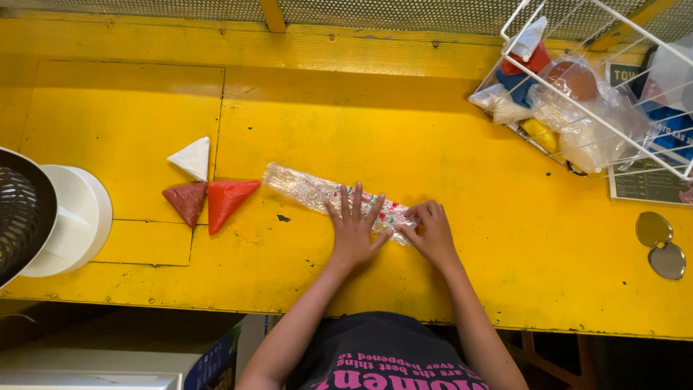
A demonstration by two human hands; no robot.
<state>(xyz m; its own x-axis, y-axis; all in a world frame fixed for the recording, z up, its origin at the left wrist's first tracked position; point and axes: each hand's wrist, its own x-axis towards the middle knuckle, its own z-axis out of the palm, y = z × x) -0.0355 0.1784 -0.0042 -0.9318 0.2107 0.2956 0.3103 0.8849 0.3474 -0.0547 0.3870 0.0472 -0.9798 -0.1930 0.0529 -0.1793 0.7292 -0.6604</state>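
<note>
A long clear plastic bag (303, 187) with small coloured dots lies flat on the yellow table (505, 238), running from upper left to lower right. My left hand (354, 230) presses flat on its middle, fingers spread. My right hand (428, 232) pinches the bag's right end with curled fingers. To the left lie three bags folded into triangles: a white one (193, 157), a dark red one (187, 201) and an orange-red one (226, 201).
A white wire basket (613, 137) at the top right holds several plastic bags in different colours. A white round container (72, 217) and a dark mesh object (18, 213) sit at the left edge. Two small round metal discs (660, 244) lie at the right.
</note>
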